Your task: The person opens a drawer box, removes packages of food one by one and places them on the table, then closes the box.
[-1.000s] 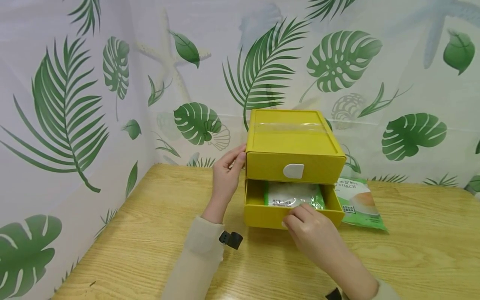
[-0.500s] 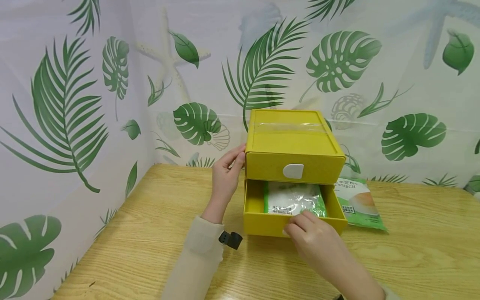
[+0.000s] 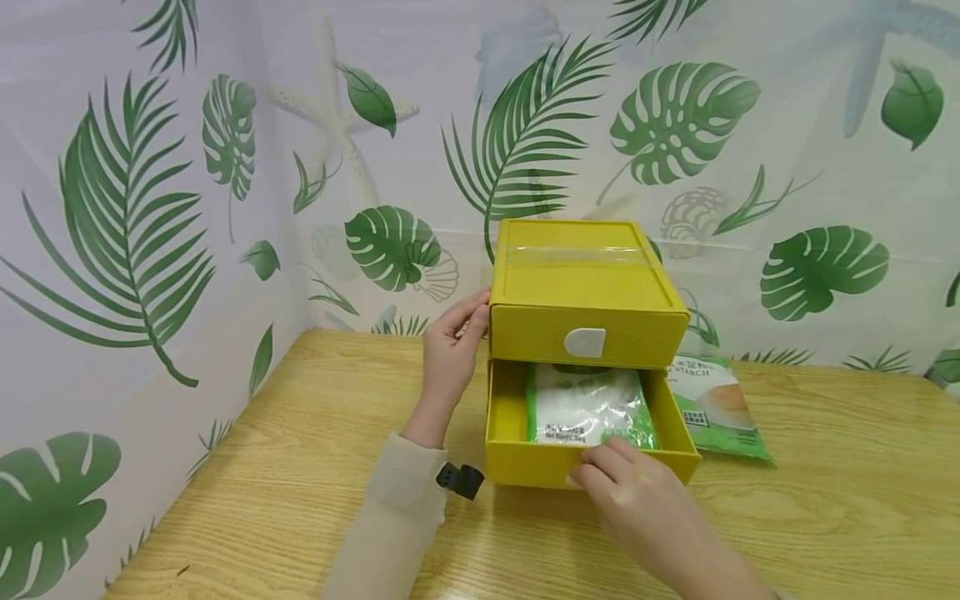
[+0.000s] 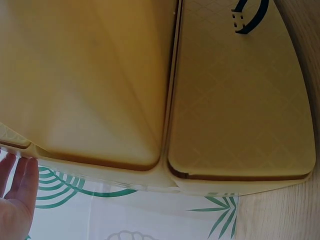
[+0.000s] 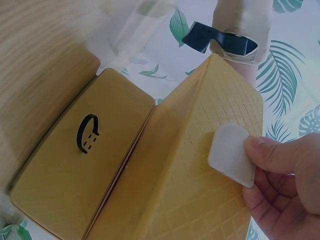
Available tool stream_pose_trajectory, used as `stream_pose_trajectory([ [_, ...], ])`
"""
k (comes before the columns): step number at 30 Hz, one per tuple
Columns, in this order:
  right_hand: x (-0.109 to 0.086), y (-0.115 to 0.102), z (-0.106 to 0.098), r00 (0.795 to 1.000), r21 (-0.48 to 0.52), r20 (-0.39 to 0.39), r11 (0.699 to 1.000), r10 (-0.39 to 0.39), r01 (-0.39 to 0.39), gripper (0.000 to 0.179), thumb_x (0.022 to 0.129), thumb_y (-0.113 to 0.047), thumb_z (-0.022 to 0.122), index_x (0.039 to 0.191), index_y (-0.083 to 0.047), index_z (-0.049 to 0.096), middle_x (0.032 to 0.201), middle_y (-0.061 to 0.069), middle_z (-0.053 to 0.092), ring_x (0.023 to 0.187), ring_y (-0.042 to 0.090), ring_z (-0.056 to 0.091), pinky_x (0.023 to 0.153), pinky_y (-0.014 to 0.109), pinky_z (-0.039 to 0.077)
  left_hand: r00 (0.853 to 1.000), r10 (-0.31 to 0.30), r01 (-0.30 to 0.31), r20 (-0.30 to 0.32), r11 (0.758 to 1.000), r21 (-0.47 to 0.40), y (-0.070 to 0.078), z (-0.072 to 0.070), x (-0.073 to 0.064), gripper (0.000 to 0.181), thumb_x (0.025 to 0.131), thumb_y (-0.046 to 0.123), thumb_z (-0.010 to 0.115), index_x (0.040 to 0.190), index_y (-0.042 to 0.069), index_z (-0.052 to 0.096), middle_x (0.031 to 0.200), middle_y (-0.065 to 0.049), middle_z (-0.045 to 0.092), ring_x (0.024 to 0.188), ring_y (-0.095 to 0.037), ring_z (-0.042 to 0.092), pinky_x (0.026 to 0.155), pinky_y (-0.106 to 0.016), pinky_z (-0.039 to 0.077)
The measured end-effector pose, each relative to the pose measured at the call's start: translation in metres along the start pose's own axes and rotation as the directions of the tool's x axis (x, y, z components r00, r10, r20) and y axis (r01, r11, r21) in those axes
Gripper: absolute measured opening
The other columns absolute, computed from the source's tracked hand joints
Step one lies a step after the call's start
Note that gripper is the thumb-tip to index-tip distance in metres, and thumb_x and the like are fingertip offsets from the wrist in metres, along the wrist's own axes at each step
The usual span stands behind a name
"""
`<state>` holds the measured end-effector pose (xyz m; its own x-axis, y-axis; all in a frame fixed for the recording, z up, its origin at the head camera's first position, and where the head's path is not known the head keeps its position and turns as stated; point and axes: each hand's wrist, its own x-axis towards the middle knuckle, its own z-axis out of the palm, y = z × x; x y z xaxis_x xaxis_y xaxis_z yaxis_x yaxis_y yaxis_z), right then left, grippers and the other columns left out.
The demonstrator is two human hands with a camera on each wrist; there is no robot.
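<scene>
A yellow two-tier drawer box [image 3: 577, 275] stands on the table. Its lower drawer [image 3: 525, 464] is pulled well out and bears a white-and-green packet [image 3: 577, 404] lying flat inside. My right hand [image 3: 637, 492] is at the drawer's front; the right wrist view shows thumb and fingers pinching its white pull tab [image 5: 230, 155]. My left hand [image 3: 450, 354] rests against the left side of the upper tier, and its fingertips touch the box edge in the left wrist view. The upper drawer [image 3: 517, 333] is closed, with a matching white tab [image 3: 585, 342].
A second green-and-white packet [image 3: 720, 408], marked "STARCH", lies on the table to the right of the box, partly hidden behind it. A leaf-print cloth [image 3: 405, 158] hangs behind and to the left. Clear tape [image 3: 577, 253] crosses the box top.
My right hand has drawn the lower drawer further out toward me, and more of the packet inside shows. The left hand has kept its place on the box.
</scene>
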<state>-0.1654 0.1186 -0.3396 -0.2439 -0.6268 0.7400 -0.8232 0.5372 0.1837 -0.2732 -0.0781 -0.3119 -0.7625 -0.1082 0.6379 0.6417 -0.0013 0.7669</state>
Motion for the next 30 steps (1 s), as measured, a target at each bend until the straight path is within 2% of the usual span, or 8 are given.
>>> stream_pose_trajectory([
  [4, 0.0, -0.004, -0.006, 0.999, 0.005, 0.047, 1.0, 0.011, -0.012, 0.05, 0.096, -0.011, 0.019, 0.072, -0.003, 0.062, 0.073, 0.003, 0.058, 0.065, 0.017, 0.05, 0.056, 0.022, 0.048, 1.0, 0.012, -0.012, 0.006, 1.0, -0.018, -0.016, -0.001, 0.003, 0.024, 0.088, 0.003, 0.053, 0.108, -0.009, 0.059, 0.113, -0.017, 0.057, 0.104, -0.023, 0.053, 0.076, -0.029, 0.05],
  [6, -0.001, -0.007, -0.008, 0.997, 0.012, 0.071, 1.0, 0.023, -0.024, 0.051, 0.097, -0.015, 0.02, 0.072, -0.004, 0.063, 0.073, 0.003, 0.058, 0.066, 0.016, 0.05, 0.057, 0.022, 0.048, 1.0, 0.019, -0.019, 0.007, 1.0, -0.014, -0.018, -0.001, 0.003, 0.025, 0.088, 0.005, 0.053, 0.109, -0.007, 0.06, 0.113, -0.015, 0.058, 0.104, -0.02, 0.054, 0.076, -0.028, 0.05],
  [13, -0.004, -0.011, -0.009, 0.999, 0.007, 0.043, 1.0, -0.023, 0.022, 0.051, 0.099, -0.016, 0.022, 0.07, -0.004, 0.063, 0.072, 0.002, 0.056, 0.065, 0.015, 0.05, 0.057, 0.019, 0.046, 0.999, 0.034, -0.034, 0.0, 0.999, -0.006, -0.02, -0.002, 0.002, 0.026, 0.088, 0.009, 0.054, 0.108, -0.007, 0.06, 0.113, -0.014, 0.058, 0.102, -0.017, 0.055, 0.075, -0.028, 0.05],
  [19, -0.008, -0.015, -0.011, 0.996, 0.006, 0.077, 0.999, -0.046, 0.045, 0.051, 0.099, -0.014, 0.02, 0.072, -0.005, 0.063, 0.074, 0.001, 0.057, 0.066, 0.015, 0.05, 0.059, 0.021, 0.046, 0.999, 0.034, -0.034, -0.004, 0.999, 0.0, -0.02, -0.002, 0.002, 0.026, 0.088, 0.009, 0.054, 0.108, -0.006, 0.061, 0.113, -0.014, 0.058, 0.102, -0.016, 0.055, 0.075, -0.028, 0.05],
  [23, -0.009, -0.016, -0.01, 0.996, 0.0, 0.041, 0.996, -0.084, 0.084, 0.05, 0.099, -0.013, 0.021, 0.071, -0.006, 0.062, 0.072, 0.002, 0.057, 0.064, 0.015, 0.05, 0.057, 0.022, 0.047, 1.0, 0.031, -0.031, -0.007, 1.0, 0.008, -0.019, -0.002, 0.002, 0.026, 0.088, 0.009, 0.054, 0.108, -0.006, 0.061, 0.113, -0.014, 0.058, 0.101, -0.016, 0.055, 0.075, -0.028, 0.05],
  [30, -0.01, -0.021, -0.014, 0.993, 0.057, 0.071, 0.994, -0.092, 0.088, 0.049, 0.099, -0.013, 0.022, 0.072, -0.005, 0.062, 0.072, 0.001, 0.057, 0.065, 0.013, 0.049, 0.056, 0.018, 0.045, 1.0, 0.027, -0.027, 0.0, 1.0, -0.004, -0.019, -0.002, 0.002, 0.026, 0.088, 0.008, 0.054, 0.108, -0.007, 0.06, 0.113, -0.015, 0.058, 0.104, -0.018, 0.054, 0.077, -0.028, 0.049],
])
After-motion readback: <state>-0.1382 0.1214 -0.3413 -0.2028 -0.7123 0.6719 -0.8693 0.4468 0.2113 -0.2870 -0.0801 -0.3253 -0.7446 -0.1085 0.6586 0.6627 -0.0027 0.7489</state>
